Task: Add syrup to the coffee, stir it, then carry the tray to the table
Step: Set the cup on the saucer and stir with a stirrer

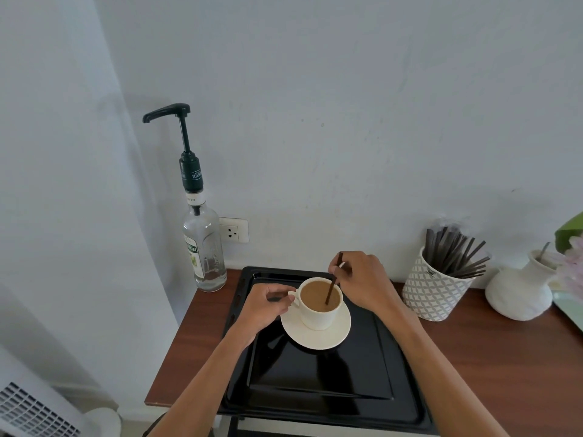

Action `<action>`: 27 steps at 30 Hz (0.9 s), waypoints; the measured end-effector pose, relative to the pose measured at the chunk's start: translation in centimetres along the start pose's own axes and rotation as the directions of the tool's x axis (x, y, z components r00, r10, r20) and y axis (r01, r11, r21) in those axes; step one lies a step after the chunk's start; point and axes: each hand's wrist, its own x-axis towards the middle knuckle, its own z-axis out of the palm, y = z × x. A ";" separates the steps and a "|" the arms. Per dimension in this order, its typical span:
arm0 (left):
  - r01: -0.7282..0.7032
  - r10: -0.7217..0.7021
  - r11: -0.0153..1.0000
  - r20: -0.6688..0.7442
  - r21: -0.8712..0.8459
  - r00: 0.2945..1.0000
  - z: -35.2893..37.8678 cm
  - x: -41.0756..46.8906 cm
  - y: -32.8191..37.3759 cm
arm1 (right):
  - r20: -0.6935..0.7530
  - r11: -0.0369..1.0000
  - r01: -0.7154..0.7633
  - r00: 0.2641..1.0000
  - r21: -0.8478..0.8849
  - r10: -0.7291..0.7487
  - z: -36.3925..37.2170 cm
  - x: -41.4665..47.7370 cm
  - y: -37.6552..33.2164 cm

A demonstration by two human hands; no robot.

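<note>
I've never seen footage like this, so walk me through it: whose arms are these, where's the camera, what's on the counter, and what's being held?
There is no machine here. One wide-angle camera sits on a person's head and looks down, so both bare arms reach in from the bottom.

On the brown wooden counter lies a black metal tray. On it a white saucer carries a white cup of milky coffee.

The left hand pinches the cup's handle. The right hand holds a dark thin stir stick whose lower end dips into the coffee.

Left of the tray stands a clear glass syrup bottle with a black pump. To the right are a patterned white pot of spare sticks and a white jug.
</note>
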 end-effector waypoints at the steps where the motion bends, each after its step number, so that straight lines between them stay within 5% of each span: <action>1: 0.001 -0.001 1.000 -0.002 0.000 1.000 0.0 0.0 0.0 | 0.007 1.000 0.013 1.000 0.019 -0.013 0.4 0.2 -0.4; 27: -0.015 0.015 1.000 -0.009 0.002 1.000 -0.3 -0.1 -0.1 | -0.099 1.000 0.015 0.995 -0.002 -0.015 1.1 2.0 -1.7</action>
